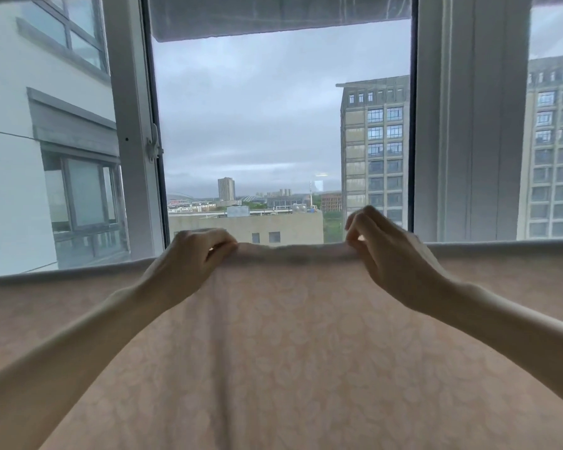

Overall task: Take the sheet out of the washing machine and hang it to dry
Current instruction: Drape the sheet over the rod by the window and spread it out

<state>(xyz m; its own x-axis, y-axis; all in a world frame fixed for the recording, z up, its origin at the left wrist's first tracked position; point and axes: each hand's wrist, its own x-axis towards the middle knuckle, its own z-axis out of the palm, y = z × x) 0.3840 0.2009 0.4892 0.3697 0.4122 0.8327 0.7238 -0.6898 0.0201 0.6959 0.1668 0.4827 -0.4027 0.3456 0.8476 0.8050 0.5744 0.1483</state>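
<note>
A pale pink sheet [290,352] with a faint leaf pattern hangs spread across the whole lower half of the view, its top fold running level from left to right in front of the window. My left hand [189,258] pinches the top fold left of centre. A little to the right, my right hand [384,251] pinches the same fold with thumb and fingers. The stretch of fold between the two hands sags slightly. Whatever the sheet hangs over is hidden under the cloth.
Straight ahead is an open window [280,125] with white frames [127,125] on both sides and a latch [153,147] on the left frame. A grey rolled blind [273,17] hangs above. Buildings and overcast sky lie beyond.
</note>
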